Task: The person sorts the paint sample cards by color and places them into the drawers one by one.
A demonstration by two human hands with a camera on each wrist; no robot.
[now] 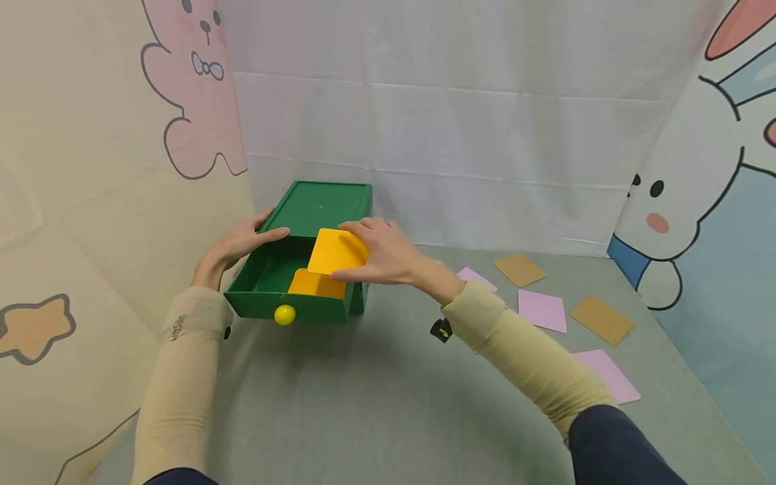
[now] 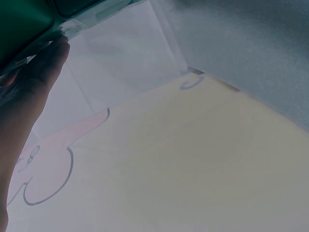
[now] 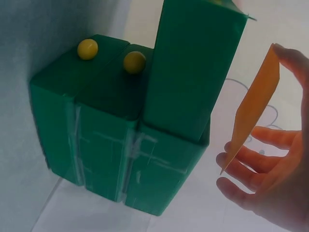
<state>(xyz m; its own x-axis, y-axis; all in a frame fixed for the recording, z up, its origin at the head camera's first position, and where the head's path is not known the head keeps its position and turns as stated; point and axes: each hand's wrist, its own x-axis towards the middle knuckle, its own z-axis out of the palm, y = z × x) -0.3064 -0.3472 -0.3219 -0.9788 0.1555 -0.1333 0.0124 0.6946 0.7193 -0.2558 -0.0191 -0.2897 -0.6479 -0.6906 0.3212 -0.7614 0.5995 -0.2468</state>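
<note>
A green cabinet [image 1: 327, 205] of stacked drawers stands on the table, its top drawer [image 1: 315, 308] pulled out by a yellow-knobbed front. My left hand [image 1: 236, 244] rests on the cabinet's left side, thumb along the top front edge and fingers lying along the side wall. Over the open drawer, my right hand [image 1: 391, 252] pinches an orange square card [image 1: 335, 250] between thumb and fingers. In the right wrist view this card [image 3: 256, 108] is tilted beside the cabinet. Another orange card [image 1: 312, 284] leans inside the drawer, partly hidden by its front.
Pink cards [image 1: 542, 310] and tan cards [image 1: 602, 320] lie scattered on the table's right side. A white curtain [image 1: 455, 148] hangs behind the cabinet, and a cartoon-printed cloth [image 1: 109, 215] covers the left wall. Two lower drawers with yellow knobs [image 3: 134, 63] are closed.
</note>
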